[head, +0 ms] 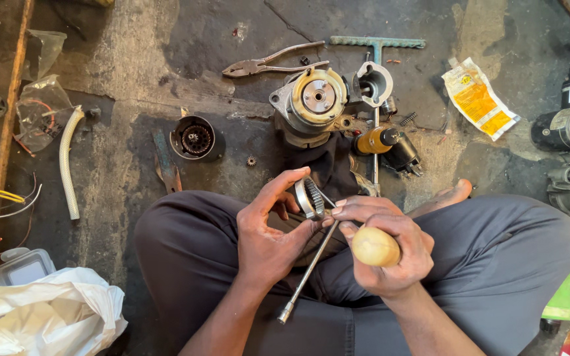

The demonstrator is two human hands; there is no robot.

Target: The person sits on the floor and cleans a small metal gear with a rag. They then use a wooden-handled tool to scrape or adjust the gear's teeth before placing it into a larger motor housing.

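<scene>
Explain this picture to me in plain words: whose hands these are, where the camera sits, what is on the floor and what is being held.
There is no machine here. The one picture comes from a camera worn on a person's head, looking down at their lap as they sit cross-legged on a dirty concrete floor.

The left hand pinches a toothed metal ring. The right hand grips a tool with a rounded wooden handle. A long metal rod slants down across the lap between the hands.

On the floor ahead lie a round motor part, pliers, a small round cup with a gear inside, a yellow-handled screwdriver, a white ribbed hose and a yellow packet. A white plastic bag sits at the lower left.
</scene>
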